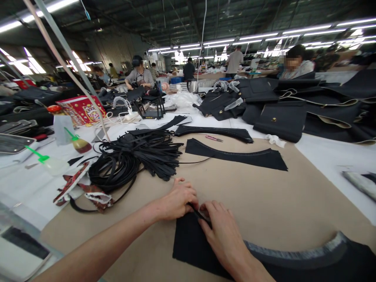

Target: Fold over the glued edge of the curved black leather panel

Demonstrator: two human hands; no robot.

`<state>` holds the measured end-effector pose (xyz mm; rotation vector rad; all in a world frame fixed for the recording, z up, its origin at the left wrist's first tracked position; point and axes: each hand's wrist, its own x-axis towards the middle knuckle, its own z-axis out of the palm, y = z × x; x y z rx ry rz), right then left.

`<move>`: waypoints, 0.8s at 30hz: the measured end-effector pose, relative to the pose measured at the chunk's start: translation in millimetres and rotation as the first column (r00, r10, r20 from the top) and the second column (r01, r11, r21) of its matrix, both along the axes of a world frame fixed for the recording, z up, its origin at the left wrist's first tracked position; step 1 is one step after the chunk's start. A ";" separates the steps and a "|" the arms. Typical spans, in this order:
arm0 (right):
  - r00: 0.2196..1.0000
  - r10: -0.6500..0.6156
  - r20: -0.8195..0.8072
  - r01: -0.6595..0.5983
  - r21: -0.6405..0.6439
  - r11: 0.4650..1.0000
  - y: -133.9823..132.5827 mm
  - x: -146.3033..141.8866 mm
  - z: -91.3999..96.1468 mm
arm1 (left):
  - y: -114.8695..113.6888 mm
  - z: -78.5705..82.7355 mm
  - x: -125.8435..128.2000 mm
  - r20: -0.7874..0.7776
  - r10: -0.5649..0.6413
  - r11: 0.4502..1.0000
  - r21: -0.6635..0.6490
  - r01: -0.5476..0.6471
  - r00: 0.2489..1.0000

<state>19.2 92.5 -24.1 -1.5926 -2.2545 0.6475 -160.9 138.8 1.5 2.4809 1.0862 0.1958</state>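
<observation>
My right hand [223, 232] lies fairly flat on the black panel [188, 244] at the near edge of the tan paper [293, 203], its fingers close together and pressing down. My left hand [178, 200] is curled just beside it, thumb and fingertips pinched on a thin black strip [200, 214] that runs along the panel's top edge between my hands. I judge that the strip could wander off that edge if my pinch loosens, and that the panel could slide on the smooth paper if my right hand lifts. Just beyond my left wrist sprawls a bundle of black strips [141, 156], loose enough to snag my forearm. Farther out lie a curved black piece [235, 155], thread snips [214, 138], a glue bottle [78, 143] and stacked handbags [279, 119].
</observation>
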 end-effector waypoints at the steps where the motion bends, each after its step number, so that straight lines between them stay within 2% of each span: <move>1: 1.000 0.011 -0.019 -0.011 0.022 1.000 -1.6 0.6 -2.6 | -1.1 -0.9 -1.0 0.005 0.002 1.000 0.006 -0.002 1.000; 4: 0.997 0.050 -0.058 -0.045 0.084 0.995 -6.6 3.0 -9.7 | -4.3 -4.7 -4.2 0.027 0.002 0.998 0.056 -0.004 1.000; 8: 0.994 0.094 -0.063 -0.083 0.157 0.984 -10.6 5.7 -15.2 | -6.9 -12.3 -9.2 0.086 -0.048 0.980 0.195 0.030 0.995; 12: 0.989 0.149 -0.009 -0.142 0.251 0.958 -12.4 5.8 -19.7 | -8.4 -17.7 -13.3 0.119 -0.062 0.964 0.264 0.029 0.991; 16: 0.983 0.168 0.077 -0.184 0.361 0.914 -15.3 5.6 -25.9 | -14.2 -16.6 -16.4 0.093 -0.064 0.941 0.337 0.029 0.994; 19: 0.979 0.174 0.110 -0.204 0.399 0.894 -16.6 5.6 -28.9 | -25.2 -16.7 -19.2 0.106 -0.021 0.927 0.375 -0.021 0.994; 24: 0.981 0.163 0.104 -0.189 0.343 0.920 -16.6 4.5 -30.5 | -50.5 -28.0 -22.2 0.172 0.090 0.920 0.362 -0.148 0.981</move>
